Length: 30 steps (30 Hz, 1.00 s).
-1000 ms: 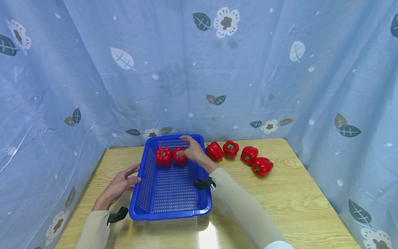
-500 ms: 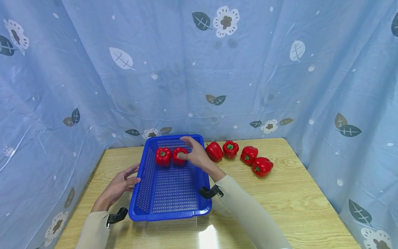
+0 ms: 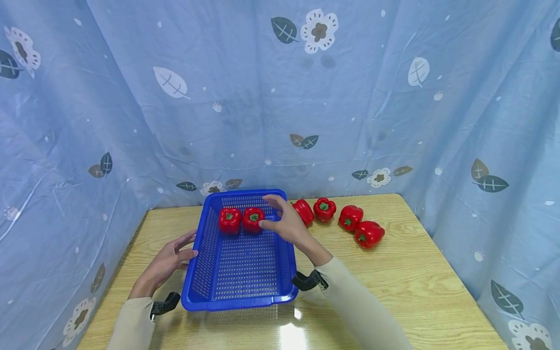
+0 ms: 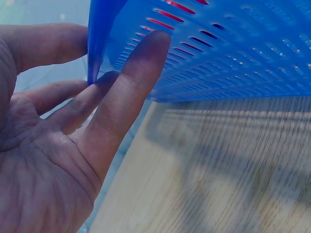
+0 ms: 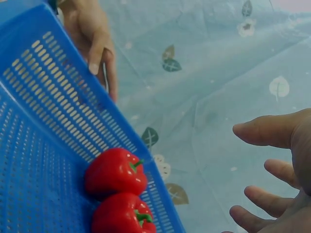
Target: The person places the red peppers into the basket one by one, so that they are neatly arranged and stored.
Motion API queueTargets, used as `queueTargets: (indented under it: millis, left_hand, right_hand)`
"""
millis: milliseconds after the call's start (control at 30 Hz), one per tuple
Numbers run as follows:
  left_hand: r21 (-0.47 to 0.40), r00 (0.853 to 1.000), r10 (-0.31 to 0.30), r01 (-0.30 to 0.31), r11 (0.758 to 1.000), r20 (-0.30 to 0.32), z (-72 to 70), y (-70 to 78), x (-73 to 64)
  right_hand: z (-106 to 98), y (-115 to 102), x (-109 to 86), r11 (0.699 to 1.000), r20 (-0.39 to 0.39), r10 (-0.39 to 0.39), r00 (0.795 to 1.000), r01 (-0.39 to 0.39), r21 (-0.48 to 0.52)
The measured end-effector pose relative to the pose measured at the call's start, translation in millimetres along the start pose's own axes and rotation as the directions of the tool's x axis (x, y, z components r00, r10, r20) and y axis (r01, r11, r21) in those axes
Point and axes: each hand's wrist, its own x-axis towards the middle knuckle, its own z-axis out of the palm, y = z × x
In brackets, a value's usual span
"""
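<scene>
A blue plastic basket (image 3: 247, 304) with slotted walls holds two red bell peppers, a left one (image 3: 230, 220) and a right one (image 3: 253, 219), side by side at its far end. Their green stems face up. My left hand (image 3: 168, 260) holds the basket's left rim, thumb against the edge and fingers under the lip along the outer wall (image 4: 218, 53). Over the far right of the basket is my right hand (image 3: 288, 223), its fingers spread and nothing between them. Its thumb is close beside the right pepper; the right wrist view shows the hand (image 5: 277, 179) apart from both peppers (image 5: 116, 172).
Several more red bell peppers lie on the wooden table (image 3: 420, 272) right of the basket, including one upright pepper (image 3: 324, 210) and one tipped pepper (image 3: 369, 234). My right hand partly covers the nearest pepper (image 3: 305, 212). A blue patterned curtain (image 3: 245, 121) hangs behind and beside the table.
My right hand has let go of the right pepper in the basket and drawn back to the right, uncovering its stem. The left hand and basket have stayed put.
</scene>
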Motion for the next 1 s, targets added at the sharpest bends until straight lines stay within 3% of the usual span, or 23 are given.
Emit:
queueTargets:
  millis: [300, 733, 1000]
  left_hand:
    - [-0.003, 1.000, 0.001, -0.001, 1.000, 0.009, -0.5, -2.2, -0.2]
    - [-0.007, 1.000, -0.005, 0.005, 1.000, 0.002, 0.6, -0.6, -0.6]
    - [-0.007, 1.000, -0.005, 0.005, 1.000, 0.007, -1.1, 0.5, 0.4]
  right_hand:
    - [-13, 11, -11.5, 0.994, -0.038, -0.008, 0.999, 0.004, -0.108]
    - [-34, 21, -24.5, 0.998, -0.070, -0.003, 0.998, -0.001, -0.061]
    - [-49, 25, -33.6, 0.994, -0.118, 0.048, 0.992, -0.059, -0.087]
